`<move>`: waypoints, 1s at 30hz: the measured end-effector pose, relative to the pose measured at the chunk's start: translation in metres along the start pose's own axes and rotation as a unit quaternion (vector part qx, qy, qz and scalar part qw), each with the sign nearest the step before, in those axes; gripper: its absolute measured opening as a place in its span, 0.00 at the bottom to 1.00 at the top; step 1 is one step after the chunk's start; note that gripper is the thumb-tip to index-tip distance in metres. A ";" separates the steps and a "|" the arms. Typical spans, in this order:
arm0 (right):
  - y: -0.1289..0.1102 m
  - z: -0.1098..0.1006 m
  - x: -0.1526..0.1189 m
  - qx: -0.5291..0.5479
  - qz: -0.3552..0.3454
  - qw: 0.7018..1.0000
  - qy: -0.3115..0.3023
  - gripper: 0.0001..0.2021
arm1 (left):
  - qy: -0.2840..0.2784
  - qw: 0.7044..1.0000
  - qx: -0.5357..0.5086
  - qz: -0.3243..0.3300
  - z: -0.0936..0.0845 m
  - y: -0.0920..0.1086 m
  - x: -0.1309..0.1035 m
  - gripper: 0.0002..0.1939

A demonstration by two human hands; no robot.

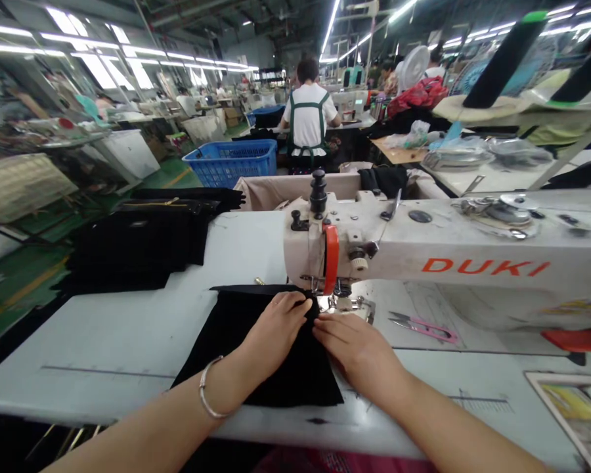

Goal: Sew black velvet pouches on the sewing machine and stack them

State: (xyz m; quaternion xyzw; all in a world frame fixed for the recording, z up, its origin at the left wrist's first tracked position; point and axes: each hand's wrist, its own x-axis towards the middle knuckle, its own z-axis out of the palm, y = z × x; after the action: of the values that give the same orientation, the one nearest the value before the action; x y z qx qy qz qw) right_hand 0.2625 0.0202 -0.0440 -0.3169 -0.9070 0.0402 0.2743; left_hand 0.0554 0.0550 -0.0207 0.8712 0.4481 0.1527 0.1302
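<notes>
A black fabric piece (276, 368) lies on the pale table, its upper right corner at the presser foot of the white sewing machine (473, 230). My left hand (278, 325), a bangle on its wrist, is on the fabric just left of the needle area, thumb and fingers pressed together at the cloth. On the fabric's right edge rests my right hand (357, 345), below the foot, fingers held together against the cloth. The fingertips of both hands are close but apart. Whether the cloth is pinched or only pressed is hard to tell.
Pink thread snips (426, 327) lie under the machine arm. Stacked black fabric pieces (138, 243) sit at the table's left. Behind the machine are a cloth-lined bin (270, 190), a blue basket (231, 161) and a seated person (309, 112). Thread cones (505, 62) stand at upper right.
</notes>
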 end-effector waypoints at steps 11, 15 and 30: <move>-0.007 0.003 0.007 0.002 0.011 1.000 0.018 0.16 | -0.029 0.996 0.022 0.087 -0.007 -0.023 -0.001 0.18; -0.005 0.001 0.008 0.012 0.018 0.999 0.025 0.16 | -0.032 0.995 0.022 0.097 -0.007 -0.025 0.002 0.17; -0.003 0.002 0.005 0.036 0.005 0.999 0.030 0.15 | 0.030 0.986 0.063 0.152 0.000 -0.019 -0.003 0.17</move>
State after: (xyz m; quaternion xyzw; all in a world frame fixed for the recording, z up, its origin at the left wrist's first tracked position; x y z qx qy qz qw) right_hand 0.2560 0.0209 -0.0425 -0.3122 -0.8949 0.0647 0.3123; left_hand 0.0397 0.0631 -0.0281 0.9307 0.3227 0.1682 0.0373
